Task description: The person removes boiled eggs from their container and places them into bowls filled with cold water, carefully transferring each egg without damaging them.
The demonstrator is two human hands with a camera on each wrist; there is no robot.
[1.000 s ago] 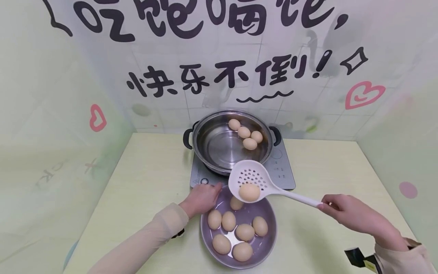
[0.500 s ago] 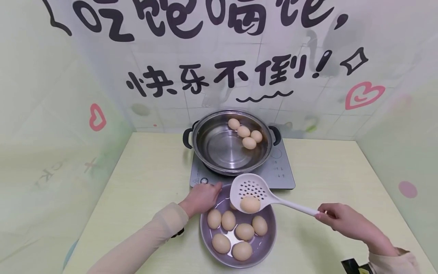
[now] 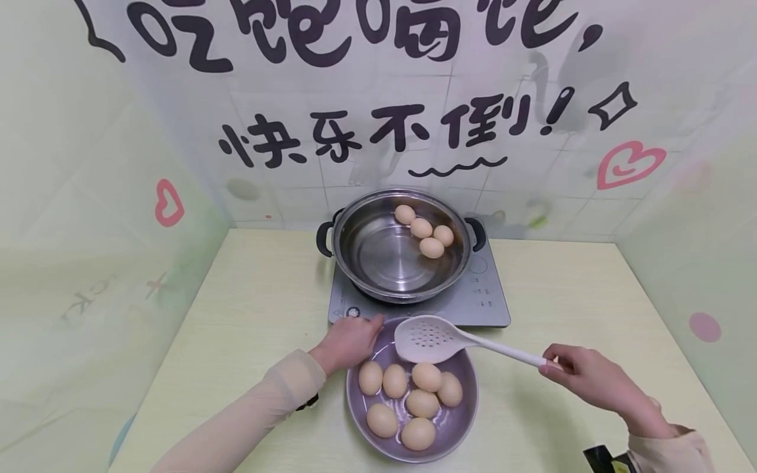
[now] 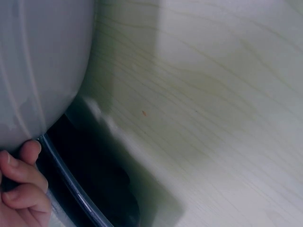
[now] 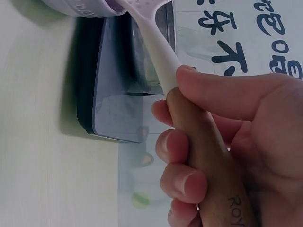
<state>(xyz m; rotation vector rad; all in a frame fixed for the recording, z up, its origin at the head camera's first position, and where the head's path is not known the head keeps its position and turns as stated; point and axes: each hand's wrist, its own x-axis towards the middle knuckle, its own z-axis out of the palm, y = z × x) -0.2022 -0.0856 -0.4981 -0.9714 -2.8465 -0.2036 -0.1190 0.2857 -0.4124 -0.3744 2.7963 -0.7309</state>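
My right hand [image 3: 591,378] grips the brown wooden handle [image 5: 203,156] of a white slotted ladle, with fingers and thumb wrapped round it in the right wrist view. The slotted ladle [image 3: 428,338] is tilted over the far side of a purple bowl [image 3: 355,420], and no egg shows in its scoop. Several brown eggs [image 3: 382,420] lie in the bowl; the scoop hides part of the inside. One egg [image 3: 427,376] sits right in front of the scoop. My left hand [image 3: 350,343] holds the bowl's far left rim, fingers curled against its wall in the left wrist view.
Behind the bowl, a steel pot [image 3: 378,263] with black handles stands on a grey induction cooker [image 3: 491,302]. Several eggs [image 3: 421,228] rest in the pot's right side. A printed wall sheet [image 3: 284,197] rises behind the pale wooden table [image 3: 254,289].
The slotted ladle has come down into the bowl and tipped. The egg it carried has left the scoop and now lies among the others. My left hand stays on the rim.
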